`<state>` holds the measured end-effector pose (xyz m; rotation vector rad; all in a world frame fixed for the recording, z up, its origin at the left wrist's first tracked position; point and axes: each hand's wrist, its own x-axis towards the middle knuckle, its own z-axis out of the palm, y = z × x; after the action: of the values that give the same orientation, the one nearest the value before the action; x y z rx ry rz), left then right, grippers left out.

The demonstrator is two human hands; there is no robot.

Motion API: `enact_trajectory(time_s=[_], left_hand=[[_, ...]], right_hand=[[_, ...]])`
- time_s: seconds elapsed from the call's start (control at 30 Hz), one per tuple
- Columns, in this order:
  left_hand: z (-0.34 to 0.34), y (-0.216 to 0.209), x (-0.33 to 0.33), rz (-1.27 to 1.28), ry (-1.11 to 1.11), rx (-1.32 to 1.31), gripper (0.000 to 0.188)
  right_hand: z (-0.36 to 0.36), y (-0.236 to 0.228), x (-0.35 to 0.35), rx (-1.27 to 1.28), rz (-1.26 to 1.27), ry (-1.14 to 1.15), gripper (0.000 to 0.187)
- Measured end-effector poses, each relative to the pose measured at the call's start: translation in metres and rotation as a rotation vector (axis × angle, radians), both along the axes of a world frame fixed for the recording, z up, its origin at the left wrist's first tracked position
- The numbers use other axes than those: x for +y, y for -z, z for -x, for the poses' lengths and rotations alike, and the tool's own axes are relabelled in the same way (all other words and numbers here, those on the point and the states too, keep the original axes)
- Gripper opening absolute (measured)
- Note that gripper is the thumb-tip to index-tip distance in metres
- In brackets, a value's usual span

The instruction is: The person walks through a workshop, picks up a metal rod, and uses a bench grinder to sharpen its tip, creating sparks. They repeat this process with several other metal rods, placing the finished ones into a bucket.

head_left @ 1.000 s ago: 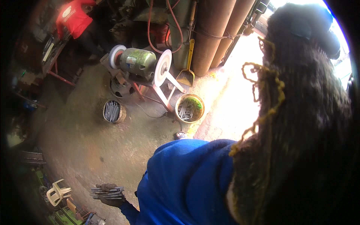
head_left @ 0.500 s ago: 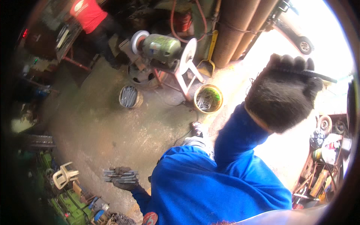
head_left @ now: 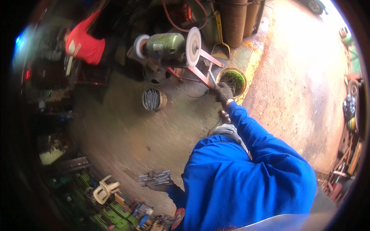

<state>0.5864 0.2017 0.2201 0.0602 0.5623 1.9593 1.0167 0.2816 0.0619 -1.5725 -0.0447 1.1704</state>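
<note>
My right hand (head_left: 223,93), in a dark work glove, is closed on a short ribbed steel rod (head_left: 212,78). The rod's free end points up toward the legs of a green double-ended bench grinder (head_left: 165,45), below its large pale wheel (head_left: 193,47). Just right of that hand stands a yellowish bucket (head_left: 244,89) with metal rods and something bright green inside. Off to the lower left, my gloved left hand (head_left: 158,187) is wrapped round a bundle of several ribbed steel rods (head_left: 156,177). A second bucket (head_left: 163,101), packed with grey rods, stands on the floor left of the grinder.
A yellow long-handled dustpan (head_left: 220,50) stands behind the grinder, near brown cylinders (head_left: 234,27). A cable runs across the floor below the stand. A co-worker in a red shirt (head_left: 85,45) is at the upper left. A cream plastic chair (head_left: 104,190) and green machinery occupy the lower left.
My right hand has come down from high at the right, close to my head, to beside the yellowish bucket, still with a rod. My left hand keeps its bundle. The whole view has shifted.
</note>
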Motion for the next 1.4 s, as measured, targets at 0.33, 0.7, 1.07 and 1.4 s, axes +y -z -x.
enact_trajectory(time_s=[0.33,0.7,1.07,1.4], left_hand=[[-0.033,-0.023,-0.006,-0.037,0.019,0.096,0.027],[-0.034,-0.01,-0.003,-0.077,0.021,0.077,0.03],[-0.031,-0.008,-0.001,-0.093,0.033,0.055,0.032],[-0.016,0.0,-0.005,-0.118,0.053,0.03,0.035]], right_hand=[[-0.011,-0.02,0.064,0.644,-0.476,0.124,0.024],[-0.003,-0.018,0.084,0.552,-0.442,0.028,0.025],[-0.001,-0.013,0.093,0.388,-0.297,0.017,0.029],[0.004,-0.017,0.083,0.21,-0.292,0.107,0.043]])
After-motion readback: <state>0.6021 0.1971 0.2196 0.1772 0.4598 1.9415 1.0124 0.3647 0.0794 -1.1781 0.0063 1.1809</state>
